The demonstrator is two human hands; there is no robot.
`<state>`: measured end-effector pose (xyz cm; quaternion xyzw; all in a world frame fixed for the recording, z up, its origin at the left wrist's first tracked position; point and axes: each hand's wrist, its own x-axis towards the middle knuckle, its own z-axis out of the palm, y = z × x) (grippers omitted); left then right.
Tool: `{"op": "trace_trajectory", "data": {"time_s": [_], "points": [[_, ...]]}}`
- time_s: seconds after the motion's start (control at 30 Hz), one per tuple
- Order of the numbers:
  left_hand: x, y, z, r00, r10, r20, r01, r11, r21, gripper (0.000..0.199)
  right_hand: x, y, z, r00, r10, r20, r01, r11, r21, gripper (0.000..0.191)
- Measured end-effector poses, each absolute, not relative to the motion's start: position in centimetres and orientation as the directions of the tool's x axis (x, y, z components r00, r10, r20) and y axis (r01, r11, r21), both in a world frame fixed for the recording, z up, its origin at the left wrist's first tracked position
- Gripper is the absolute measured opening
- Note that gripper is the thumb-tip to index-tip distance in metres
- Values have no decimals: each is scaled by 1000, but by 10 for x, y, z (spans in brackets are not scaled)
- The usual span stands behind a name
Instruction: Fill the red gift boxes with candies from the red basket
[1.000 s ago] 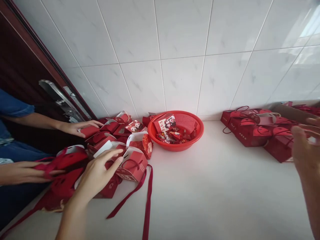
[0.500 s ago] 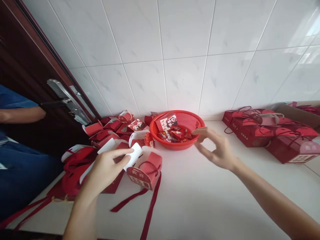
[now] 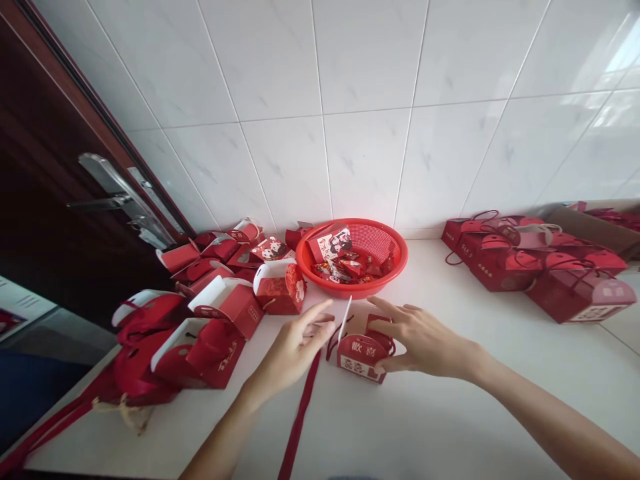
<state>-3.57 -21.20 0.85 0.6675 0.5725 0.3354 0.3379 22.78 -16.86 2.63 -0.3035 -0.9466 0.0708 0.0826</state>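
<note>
A small red gift box with white lettering on its rounded end stands on the white countertop, its white-lined flap raised. My right hand is closed around the box's right side, thumb at the front and fingers over the top beside the cord handle. To the left of the box is my left hand, fingers apart and holding nothing, close to the raised flap. Behind both hands sits a red plastic basket with wrapped sweets and a printed card box inside. A dark red ribbon lies by my left wrist.
Several open red boxes crowd the counter's left side, with more ribbons at its edge. On the right stands a group of closed red boxes with cord handles, before a cardboard carton. A dark door is at left.
The gift box has moved right, away from the other boxes, to between my hands. My left hand has let go of its white flap; my right hand has come down onto it.
</note>
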Motion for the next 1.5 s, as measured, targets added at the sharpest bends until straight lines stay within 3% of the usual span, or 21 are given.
{"op": "trace_trajectory", "data": {"time_s": [0.13,0.23,0.37,0.43,0.5,0.6,0.7,0.87,1.07,1.17,1.3,1.5], "points": [[-56,-214,-5,40,999,7,782,-35,622,54,238,-171,19,-777,615,133,595,787,-163,53],[-58,-217,-20,58,989,-139,907,6,421,57,239,-171,20,-779,607,158,587,794,-156,54],[-48,-215,-38,75,975,-210,943,-1,332,30,235,-169,24,-798,576,177,550,816,-176,60],[-47,-210,-41,103,976,-193,925,-23,378,30,234,-168,28,-801,562,203,523,824,-216,61],[-52,-202,-39,140,978,-157,864,-43,502,29,235,-167,31,-794,559,240,497,824,-273,57],[-62,-191,-23,126,991,-36,686,-61,725,23,239,-164,36,-756,575,311,453,804,-384,47],[-66,-183,8,64,993,100,533,-119,837,24,240,-158,39,-675,620,399,404,764,-503,39],[-64,-160,68,-118,928,354,470,-262,843,26,235,-150,40,-577,658,484,318,727,-608,30],[-75,-70,122,-290,753,591,487,-415,768,27,235,-149,38,-555,681,478,292,697,-655,29],[-81,-22,138,-241,781,576,505,-406,762,37,237,-150,38,-542,695,473,292,683,-669,28],[-82,19,139,-279,828,487,623,-230,748,18,241,-150,37,-521,705,480,296,677,-673,27],[-74,17,117,-140,915,377,659,-198,725,43,245,-146,32,-519,723,457,311,657,-686,25]]}}
